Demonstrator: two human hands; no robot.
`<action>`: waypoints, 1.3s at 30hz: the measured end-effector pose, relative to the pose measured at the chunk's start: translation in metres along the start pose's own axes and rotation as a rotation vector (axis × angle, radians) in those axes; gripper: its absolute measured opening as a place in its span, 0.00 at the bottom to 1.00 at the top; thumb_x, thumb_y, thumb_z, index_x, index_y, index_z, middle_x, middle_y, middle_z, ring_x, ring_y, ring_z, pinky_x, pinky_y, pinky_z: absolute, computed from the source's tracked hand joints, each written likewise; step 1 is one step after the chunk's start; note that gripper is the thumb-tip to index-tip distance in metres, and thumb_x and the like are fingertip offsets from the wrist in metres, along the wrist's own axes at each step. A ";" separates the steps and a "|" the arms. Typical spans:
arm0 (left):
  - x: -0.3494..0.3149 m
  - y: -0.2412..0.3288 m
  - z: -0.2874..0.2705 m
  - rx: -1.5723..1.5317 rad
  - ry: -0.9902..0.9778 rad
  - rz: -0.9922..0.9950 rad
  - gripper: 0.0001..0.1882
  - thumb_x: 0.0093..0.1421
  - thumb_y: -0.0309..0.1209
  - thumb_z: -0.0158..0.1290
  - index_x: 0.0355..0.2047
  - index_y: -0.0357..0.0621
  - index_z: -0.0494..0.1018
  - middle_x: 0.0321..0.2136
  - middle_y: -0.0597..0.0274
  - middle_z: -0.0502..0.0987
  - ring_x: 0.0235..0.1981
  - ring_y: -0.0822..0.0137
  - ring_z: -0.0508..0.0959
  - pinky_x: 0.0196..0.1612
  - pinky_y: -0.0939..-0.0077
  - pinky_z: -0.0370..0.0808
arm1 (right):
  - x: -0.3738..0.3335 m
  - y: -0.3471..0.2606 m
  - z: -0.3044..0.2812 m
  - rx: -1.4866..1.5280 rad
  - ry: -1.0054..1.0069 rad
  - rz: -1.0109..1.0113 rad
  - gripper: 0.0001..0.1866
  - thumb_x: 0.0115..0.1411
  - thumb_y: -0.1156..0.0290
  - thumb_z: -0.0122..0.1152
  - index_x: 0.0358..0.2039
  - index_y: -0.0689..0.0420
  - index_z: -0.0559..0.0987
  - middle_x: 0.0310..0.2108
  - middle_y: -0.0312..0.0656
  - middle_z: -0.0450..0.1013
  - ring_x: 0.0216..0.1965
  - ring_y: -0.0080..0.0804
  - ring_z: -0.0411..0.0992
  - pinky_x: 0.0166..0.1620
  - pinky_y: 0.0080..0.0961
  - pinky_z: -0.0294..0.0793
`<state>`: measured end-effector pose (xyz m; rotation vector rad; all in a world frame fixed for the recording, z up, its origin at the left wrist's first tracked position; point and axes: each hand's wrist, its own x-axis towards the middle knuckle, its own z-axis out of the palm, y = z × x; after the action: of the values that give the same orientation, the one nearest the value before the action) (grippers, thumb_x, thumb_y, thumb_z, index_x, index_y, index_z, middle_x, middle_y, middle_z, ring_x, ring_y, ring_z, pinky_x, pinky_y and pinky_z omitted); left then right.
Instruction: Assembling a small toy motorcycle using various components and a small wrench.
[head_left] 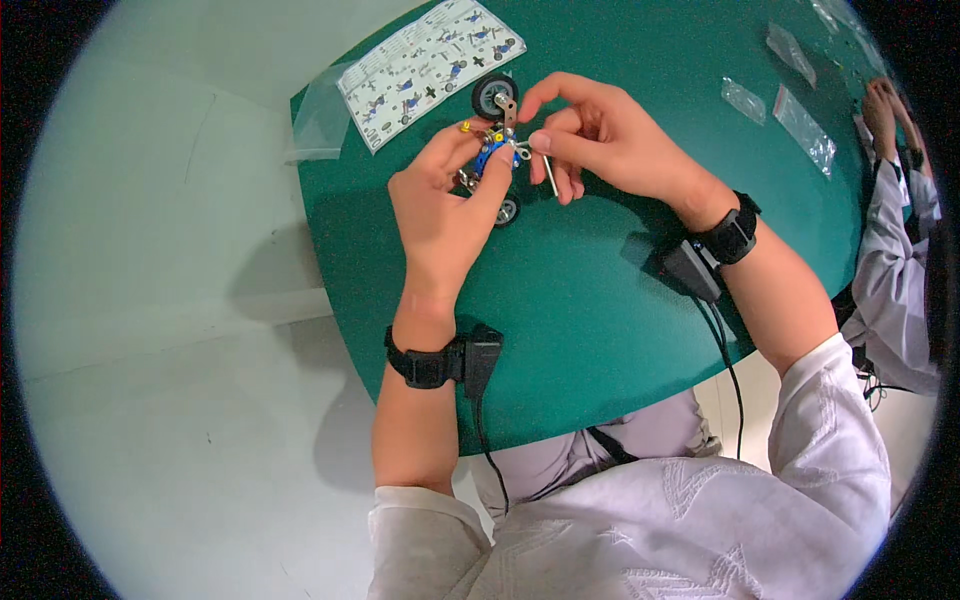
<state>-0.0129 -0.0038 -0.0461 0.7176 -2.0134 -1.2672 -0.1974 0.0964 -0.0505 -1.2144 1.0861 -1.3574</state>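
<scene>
While the left hand (440,205) pinches a small blue-and-metal toy vehicle with black rubber wheels (493,150) just above the round green table (590,290), the right hand (590,135) pinches a thin silver wrench (549,175) at its frame. Tightening a fastener seems the step underway, and it calls for a steady grip and small turns. A printed instruction sheet (430,65) lies beyond.

An instruction sheet (430,68) lay on the green desk (600,290), clear plastic bags (800,125) sat far right beside another person's hand (884,110).
</scene>
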 end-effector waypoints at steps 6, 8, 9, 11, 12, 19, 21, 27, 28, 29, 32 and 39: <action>0.000 0.002 -0.001 0.033 0.003 0.022 0.18 0.61 0.24 0.61 0.50 0.30 0.76 0.42 0.54 0.84 0.41 0.76 0.81 0.42 0.84 0.76 | -0.001 0.000 0.002 -0.021 0.013 -0.055 0.12 0.71 0.71 0.55 0.51 0.59 0.67 0.26 0.40 0.78 0.22 0.24 0.77 0.24 0.18 0.75; 0.000 0.000 -0.001 0.020 0.002 0.016 0.18 0.61 0.24 0.61 0.51 0.29 0.75 0.43 0.53 0.84 0.42 0.75 0.81 0.43 0.83 0.76 | 0.000 0.001 0.003 -0.004 0.014 -0.047 0.13 0.71 0.71 0.55 0.52 0.58 0.66 0.27 0.41 0.79 0.22 0.24 0.77 0.24 0.18 0.75; 0.001 -0.001 0.000 0.033 0.006 0.036 0.18 0.61 0.24 0.61 0.50 0.29 0.76 0.43 0.53 0.84 0.43 0.74 0.81 0.43 0.83 0.77 | 0.001 0.001 0.002 0.012 0.015 -0.039 0.14 0.71 0.71 0.55 0.54 0.57 0.66 0.27 0.41 0.79 0.22 0.24 0.77 0.24 0.18 0.75; 0.001 -0.001 0.000 0.045 0.011 0.056 0.18 0.61 0.24 0.61 0.50 0.29 0.76 0.43 0.52 0.84 0.43 0.74 0.81 0.44 0.82 0.77 | 0.000 0.002 0.002 0.017 0.014 -0.041 0.15 0.71 0.71 0.54 0.54 0.57 0.65 0.27 0.42 0.79 0.22 0.25 0.77 0.24 0.18 0.76; 0.000 0.001 0.000 0.059 0.010 0.052 0.18 0.61 0.24 0.62 0.50 0.29 0.76 0.43 0.52 0.84 0.44 0.74 0.81 0.45 0.82 0.77 | -0.001 0.003 0.002 0.022 0.013 -0.046 0.15 0.71 0.72 0.54 0.54 0.57 0.64 0.28 0.42 0.79 0.22 0.25 0.77 0.24 0.19 0.76; 0.000 0.000 0.002 0.130 0.022 0.070 0.17 0.61 0.25 0.62 0.49 0.30 0.77 0.41 0.53 0.85 0.42 0.73 0.82 0.43 0.81 0.78 | 0.001 0.003 0.001 0.039 0.002 -0.068 0.16 0.71 0.72 0.54 0.55 0.57 0.62 0.27 0.43 0.79 0.22 0.25 0.77 0.24 0.19 0.76; 0.000 0.001 0.002 0.135 0.020 0.070 0.17 0.60 0.25 0.63 0.48 0.30 0.77 0.41 0.53 0.85 0.41 0.73 0.83 0.42 0.81 0.78 | 0.001 0.002 0.001 0.024 0.011 -0.047 0.17 0.71 0.72 0.54 0.55 0.57 0.62 0.26 0.43 0.78 0.21 0.25 0.77 0.23 0.19 0.75; 0.000 0.004 0.002 0.133 0.016 0.065 0.17 0.60 0.25 0.62 0.49 0.31 0.78 0.40 0.53 0.85 0.40 0.75 0.82 0.41 0.81 0.78 | 0.000 -0.002 0.005 -0.026 0.064 -0.039 0.18 0.69 0.72 0.56 0.55 0.57 0.62 0.24 0.38 0.77 0.19 0.21 0.74 0.21 0.16 0.70; 0.000 0.004 0.002 0.119 0.014 0.037 0.17 0.61 0.25 0.62 0.49 0.31 0.77 0.40 0.54 0.85 0.40 0.75 0.82 0.41 0.81 0.78 | 0.000 -0.002 0.006 -0.024 0.064 -0.037 0.18 0.69 0.72 0.56 0.55 0.57 0.62 0.24 0.38 0.77 0.19 0.21 0.74 0.21 0.16 0.70; 0.000 0.003 0.001 0.120 0.013 0.033 0.17 0.61 0.25 0.62 0.49 0.31 0.77 0.40 0.54 0.85 0.40 0.75 0.82 0.41 0.81 0.78 | -0.001 -0.002 0.006 -0.084 0.082 -0.049 0.18 0.69 0.72 0.57 0.55 0.57 0.63 0.23 0.37 0.76 0.18 0.19 0.72 0.20 0.15 0.67; 0.001 -0.001 0.002 0.038 -0.033 -0.019 0.18 0.61 0.25 0.62 0.50 0.30 0.77 0.41 0.53 0.84 0.40 0.75 0.81 0.42 0.81 0.78 | -0.002 -0.005 0.005 -0.207 0.108 -0.072 0.19 0.68 0.71 0.59 0.55 0.56 0.64 0.22 0.35 0.75 0.16 0.17 0.69 0.19 0.15 0.64; 0.001 -0.008 0.006 -0.036 0.001 0.012 0.17 0.60 0.25 0.62 0.49 0.29 0.78 0.37 0.53 0.85 0.33 0.79 0.81 0.34 0.84 0.76 | -0.001 -0.003 0.007 -0.257 0.121 -0.100 0.28 0.66 0.71 0.62 0.64 0.55 0.63 0.21 0.35 0.76 0.15 0.17 0.67 0.18 0.16 0.64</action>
<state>-0.0174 -0.0040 -0.0552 0.6880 -1.9864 -1.2921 -0.1909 0.0979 -0.0473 -1.4023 1.3320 -1.4132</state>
